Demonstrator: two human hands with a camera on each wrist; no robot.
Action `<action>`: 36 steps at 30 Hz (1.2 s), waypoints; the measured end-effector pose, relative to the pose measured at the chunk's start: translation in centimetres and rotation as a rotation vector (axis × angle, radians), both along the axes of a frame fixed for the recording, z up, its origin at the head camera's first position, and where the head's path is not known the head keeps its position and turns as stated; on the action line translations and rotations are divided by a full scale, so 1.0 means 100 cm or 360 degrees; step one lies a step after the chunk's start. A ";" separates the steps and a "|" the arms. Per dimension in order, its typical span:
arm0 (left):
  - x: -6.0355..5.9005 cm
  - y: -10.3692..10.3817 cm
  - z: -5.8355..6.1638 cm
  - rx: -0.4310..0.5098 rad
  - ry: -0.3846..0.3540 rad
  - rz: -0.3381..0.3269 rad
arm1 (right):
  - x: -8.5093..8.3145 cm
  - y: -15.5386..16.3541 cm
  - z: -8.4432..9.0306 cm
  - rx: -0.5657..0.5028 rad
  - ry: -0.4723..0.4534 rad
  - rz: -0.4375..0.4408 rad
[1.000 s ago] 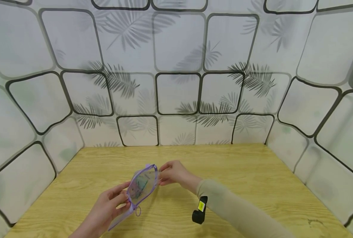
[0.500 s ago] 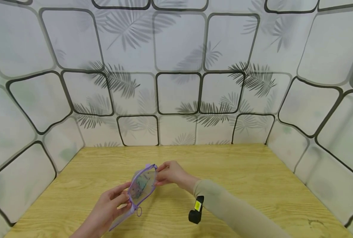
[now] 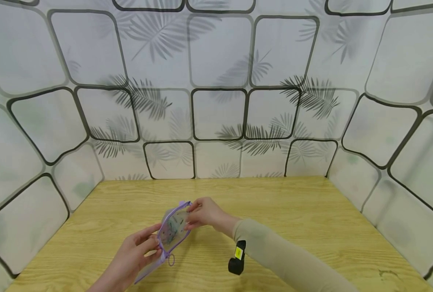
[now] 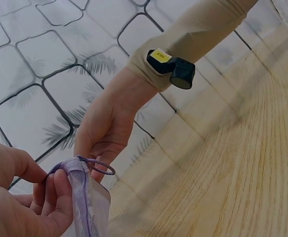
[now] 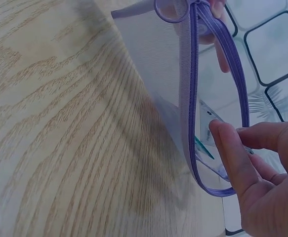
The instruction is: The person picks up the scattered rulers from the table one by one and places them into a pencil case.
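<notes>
A mesh zipper pouch (image 5: 156, 69) with a purple zipper gapes between the hands, low in the head view. My left hand (image 3: 134, 251) grips its near end by the zipper, beside a purple loop (image 3: 171, 259). My right hand (image 3: 203, 213) is at the far part of the opening, fingertips inside the zipper edges in the right wrist view. Thumb and fingers pinch a clear flat piece with small dark marks (image 5: 209, 116), partly inside the pouch; its kind is unclear. A thin green item (image 5: 204, 147) shows within, and other contents are blurred through the mesh.
A wooden table (image 3: 275, 207) lies under both hands. Patterned cloth walls (image 3: 220, 113) enclose it at the back and sides. A black wrist camera (image 3: 237, 259) with a yellow label sits at the right sleeve (image 3: 275, 251).
My right hand has moved left, from beside the pouch's far edge into its opening, bringing the clear flat piece along. The left hand and pouch have stayed nearly still.
</notes>
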State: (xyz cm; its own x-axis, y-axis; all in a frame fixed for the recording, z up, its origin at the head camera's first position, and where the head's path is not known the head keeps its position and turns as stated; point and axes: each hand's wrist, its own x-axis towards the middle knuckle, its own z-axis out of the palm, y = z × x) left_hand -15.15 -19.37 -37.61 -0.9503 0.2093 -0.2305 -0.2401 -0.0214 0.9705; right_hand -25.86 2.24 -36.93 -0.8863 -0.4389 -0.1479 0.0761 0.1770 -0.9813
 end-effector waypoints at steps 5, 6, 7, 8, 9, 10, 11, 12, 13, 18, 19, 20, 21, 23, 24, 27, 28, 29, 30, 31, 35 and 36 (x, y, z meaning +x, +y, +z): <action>-0.001 0.001 0.000 -0.0004 -0.0001 0.0007 | 0.003 0.000 0.000 0.0012 0.0045 0.0020; -0.001 0.001 0.000 -0.0006 0.0002 0.0007 | 0.004 0.000 0.001 0.0032 0.0062 0.0024; -0.001 0.001 0.000 -0.0005 0.0004 0.0006 | 0.005 0.001 0.002 0.0057 0.0084 0.0025; -0.001 0.001 0.000 -0.0005 0.0006 0.0004 | 0.005 0.001 0.002 0.0094 0.0109 0.0025; -0.001 0.001 0.000 -0.0005 0.0010 0.0001 | 0.006 0.002 0.002 0.0133 0.0138 0.0024; -0.001 0.001 0.000 -0.0003 0.0012 0.0000 | 0.006 0.002 0.002 0.0174 0.0167 0.0021; -0.001 0.001 0.000 -0.0002 0.0014 -0.0002 | 0.007 0.003 0.002 0.0217 0.0200 0.0015; -0.001 0.001 0.000 -0.0001 0.0017 -0.0003 | 0.007 0.004 0.002 0.0254 0.0232 0.0009; -0.001 0.001 0.000 0.0001 0.0016 -0.0002 | 0.007 0.004 0.002 0.0282 0.0257 0.0004; 0.000 0.002 0.001 0.0007 0.0005 0.0012 | 0.006 0.007 0.000 0.0351 0.0332 -0.0009; 0.000 0.002 0.001 0.0006 0.0003 0.0016 | 0.006 0.007 -0.001 0.0357 0.0341 -0.0011; 0.000 0.003 0.001 0.0005 0.0002 0.0018 | 0.006 0.008 -0.001 0.0365 0.0353 -0.0013; 0.000 0.003 0.001 0.0004 0.0001 0.0021 | 0.006 0.008 -0.001 0.0371 0.0362 -0.0014; 0.000 0.003 0.002 0.0001 0.0001 0.0025 | 0.006 0.009 -0.001 0.0383 0.0384 -0.0014; 0.000 0.003 0.002 -0.0001 0.0001 0.0028 | 0.007 0.009 0.000 0.0386 0.0396 -0.0011; 0.001 0.004 0.002 -0.0003 -0.0002 0.0032 | 0.007 0.010 0.000 0.0391 0.0430 -0.0002; 0.001 0.004 0.001 -0.0004 -0.0004 0.0033 | 0.007 0.011 -0.001 0.0393 0.0440 0.0001; 0.001 0.004 0.001 -0.0005 -0.0006 0.0034 | 0.007 0.011 -0.001 0.0396 0.0451 0.0004; 0.001 0.005 0.001 -0.0006 -0.0007 0.0034 | 0.007 0.012 -0.001 0.0398 0.0461 0.0006; 0.001 0.005 0.001 -0.0006 -0.0009 0.0034 | 0.006 0.012 -0.002 0.0403 0.0475 0.0004; 0.000 0.006 0.000 -0.0006 -0.0012 0.0040 | 0.005 0.014 -0.003 0.0426 0.0520 0.0002; 0.000 0.006 0.000 -0.0005 -0.0012 0.0040 | 0.005 0.015 -0.003 0.0430 0.0529 0.0001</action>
